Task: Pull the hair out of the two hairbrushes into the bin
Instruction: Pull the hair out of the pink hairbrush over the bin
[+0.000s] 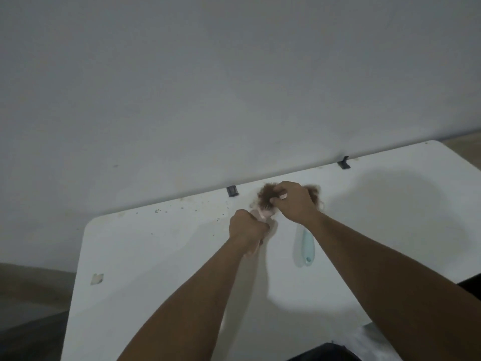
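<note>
My left hand [247,227] grips the handle of a pale pink hairbrush [263,214] above the white table [156,256]. The brush head is covered by a clump of brown hair [266,195]. My right hand [292,201] pinches that clump from above. A second hairbrush, light blue-green [305,246], lies on the table to the right, handle towards me; its head is hidden behind my right wrist, with more brown hair [313,191] showing beyond the hand. No bin is clearly in view.
The table's far edge runs along a plain wall, with two small dark clips [232,191] [344,162] on it. Dark crumbs are scattered at the far left of the table. A dark object [325,353] sits at the bottom edge.
</note>
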